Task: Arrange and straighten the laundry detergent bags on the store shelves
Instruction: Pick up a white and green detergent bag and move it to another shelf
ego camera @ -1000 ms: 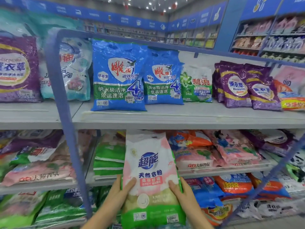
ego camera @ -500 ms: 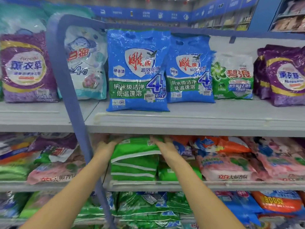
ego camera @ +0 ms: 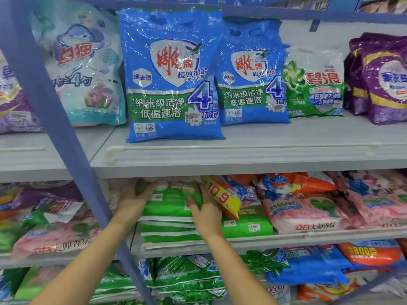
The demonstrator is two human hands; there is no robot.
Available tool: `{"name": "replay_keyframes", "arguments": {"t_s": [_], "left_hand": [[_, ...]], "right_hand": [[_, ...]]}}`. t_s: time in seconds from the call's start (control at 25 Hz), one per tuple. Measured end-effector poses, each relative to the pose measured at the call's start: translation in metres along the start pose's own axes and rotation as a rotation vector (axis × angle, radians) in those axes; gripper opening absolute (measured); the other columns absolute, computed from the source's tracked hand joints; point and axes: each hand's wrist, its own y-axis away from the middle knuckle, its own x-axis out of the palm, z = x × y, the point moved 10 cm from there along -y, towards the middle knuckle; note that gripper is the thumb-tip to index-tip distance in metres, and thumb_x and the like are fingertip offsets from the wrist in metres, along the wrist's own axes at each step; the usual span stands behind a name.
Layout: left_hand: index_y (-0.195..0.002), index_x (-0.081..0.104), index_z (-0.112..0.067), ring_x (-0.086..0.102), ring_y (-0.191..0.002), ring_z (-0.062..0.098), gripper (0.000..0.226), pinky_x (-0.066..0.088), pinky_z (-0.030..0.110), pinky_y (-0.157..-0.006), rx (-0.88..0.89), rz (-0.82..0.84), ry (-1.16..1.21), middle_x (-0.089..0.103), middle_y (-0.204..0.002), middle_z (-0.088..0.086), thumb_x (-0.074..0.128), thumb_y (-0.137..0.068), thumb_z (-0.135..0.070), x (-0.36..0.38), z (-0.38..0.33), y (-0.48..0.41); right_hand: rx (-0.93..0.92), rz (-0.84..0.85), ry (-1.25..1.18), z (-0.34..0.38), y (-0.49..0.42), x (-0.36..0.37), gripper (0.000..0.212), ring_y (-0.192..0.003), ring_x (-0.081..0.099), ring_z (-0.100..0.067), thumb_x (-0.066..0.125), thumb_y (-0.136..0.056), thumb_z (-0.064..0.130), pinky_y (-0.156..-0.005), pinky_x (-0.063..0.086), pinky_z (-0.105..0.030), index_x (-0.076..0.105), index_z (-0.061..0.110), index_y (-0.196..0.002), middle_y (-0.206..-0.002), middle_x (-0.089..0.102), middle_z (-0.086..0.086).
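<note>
Head-camera view of store shelves stocked with laundry detergent bags. Both bare forearms reach into the middle shelf (ego camera: 286,239). The left grip (ego camera: 136,201) lies with fingers stretched along the far left corner of the top green detergent bag (ego camera: 171,201); whether its thumb hooks under the edge cannot be told. The right grip (ego camera: 207,214) rests flat on the bag's right side, fingers straight and thumb spread, curled round nothing. That bag lies flat on a stack of green bags (ego camera: 167,231) at the shelf's left end, beside a blue upright post (ego camera: 50,106). A yellow and orange bag marked 10.9 (ego camera: 222,200) leans just beside the right grip, with pink bags (ego camera: 308,213) further right. On the upper shelf (ego camera: 242,156) stand two blue bags, a large one (ego camera: 171,73) in front and a smaller one (ego camera: 251,71) to its right, then a green and white bag (ego camera: 315,84) and purple bags (ego camera: 383,78). A pale teal bag (ego camera: 81,69) stands left of the post. Shiny green bags (ego camera: 187,275) fill the lower shelf.
</note>
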Motion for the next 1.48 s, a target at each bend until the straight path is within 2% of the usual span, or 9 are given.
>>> {"name": "replay_keyframes", "arguments": {"t_s": [0.08, 0.28, 0.44, 0.64, 0.92, 1.04, 1.12, 1.28, 1.48], "left_hand": [[-0.121, 0.05, -0.016, 0.048, -0.114, 0.018, 0.033, 0.035, 0.014, -0.084, -0.042, 0.0, 0.029, 0.053, -0.116, -0.002, 0.059, -0.09, -0.022, 0.0, 0.006, -0.001], [-0.124, 0.051, -0.006, 0.052, -0.115, 0.036, 0.043, 0.037, 0.032, -0.09, -0.116, 0.005, -0.244, 0.056, -0.126, 0.018, 0.053, -0.092, -0.035, 0.0, 0.017, -0.004], [-0.109, 0.056, -0.007, 0.057, -0.096, 0.039, 0.058, 0.047, 0.047, -0.086, -0.072, -0.037, -0.546, 0.061, -0.106, 0.023, 0.041, -0.087, -0.059, -0.004, -0.001, 0.004], [-0.13, 0.049, -0.016, 0.049, -0.12, 0.032, 0.059, 0.027, 0.046, -0.108, 0.255, 0.086, -1.071, 0.055, -0.126, 0.014, 0.031, -0.093, -0.058, 0.065, -0.062, 0.038], [-0.121, 0.063, -0.016, 0.063, -0.103, 0.036, 0.081, 0.041, 0.054, -0.093, 0.302, 0.325, -1.313, 0.067, -0.113, 0.012, 0.003, -0.092, -0.062, 0.104, -0.023, 0.052], [-0.121, 0.063, -0.016, 0.064, -0.103, 0.036, 0.08, 0.044, 0.056, -0.091, 0.285, 0.334, -1.309, 0.067, -0.114, 0.012, 0.004, -0.092, -0.061, 0.106, -0.018, 0.051], [-0.12, 0.063, -0.015, 0.064, -0.103, 0.036, 0.08, 0.045, 0.056, -0.09, 0.29, 0.313, -1.306, 0.067, -0.114, 0.013, 0.004, -0.092, -0.062, 0.105, -0.021, 0.052], [-0.119, 0.064, -0.014, 0.064, -0.102, 0.036, 0.08, 0.047, 0.057, -0.088, 0.349, 0.271, -1.331, 0.067, -0.114, 0.013, 0.006, -0.092, -0.062, 0.103, -0.025, 0.053], [-0.12, 0.063, -0.015, 0.063, -0.106, 0.035, 0.079, 0.046, 0.057, -0.089, 0.342, 0.282, -1.3, 0.066, -0.117, 0.012, 0.006, -0.093, -0.062, 0.101, -0.024, 0.053]], "right_hand": [[0.004, 0.001, 0.07, -0.004, -0.004, 0.003, 0.056, -0.13, 0.039, -0.025, 0.043, -0.093, 0.05, -0.109, 0.031, -0.042, 0.029, 0.029, -0.143, -0.141, 0.044, -0.004], [0.071, 0.135, -0.013, -0.018, -0.002, 0.004, 0.055, -0.132, 0.037, -0.027, 0.036, -0.094, 0.051, -0.11, 0.032, -0.046, 0.027, 0.028, -0.143, -0.144, 0.04, -0.005], [0.15, -0.136, -0.206, -0.054, 0.018, -0.049, 0.033, -0.11, 0.053, -0.022, 0.042, -0.096, 0.035, -0.094, 0.044, -0.034, 0.053, 0.016, -0.121, -0.114, 0.059, -0.003], [0.387, -0.257, -0.346, -0.121, 0.019, -0.091, 0.017, -0.098, 0.057, -0.025, 0.048, -0.095, 0.019, -0.08, 0.04, -0.027, 0.056, 0.007, -0.102, -0.099, 0.058, -0.006], [0.719, -0.125, -0.498, -0.135, -0.028, -0.071, 0.066, -0.102, 0.055, -0.029, 0.051, -0.088, 0.053, -0.089, 0.043, -0.033, 0.05, -0.003, -0.124, -0.119, 0.057, -0.018], [0.692, -0.056, -0.424, -0.129, -0.041, -0.065, 0.074, -0.121, 0.049, -0.03, 0.06, -0.083, 0.05, -0.101, 0.039, -0.032, 0.04, 0.002, -0.135, -0.136, 0.048, -0.015], [0.679, -0.029, -0.535, -0.127, -0.044, -0.058, 0.072, -0.121, 0.049, -0.029, 0.066, -0.083, 0.035, -0.091, 0.041, -0.029, 0.034, 0.0, -0.138, -0.137, 0.046, -0.015], [0.62, -0.068, -0.863, -0.123, -0.053, -0.056, 0.045, -0.082, 0.063, -0.029, 0.071, -0.079, 0.011, -0.068, 0.051, -0.035, 0.045, 0.003, -0.115, -0.1, 0.061, -0.018], [0.466, 0.036, -0.769, -0.104, -0.05, -0.095, 0.041, -0.066, 0.062, -0.024, 0.067, -0.083, 0.011, -0.063, 0.054, -0.035, 0.04, 0.007, -0.113, -0.084, 0.062, -0.012]]}}
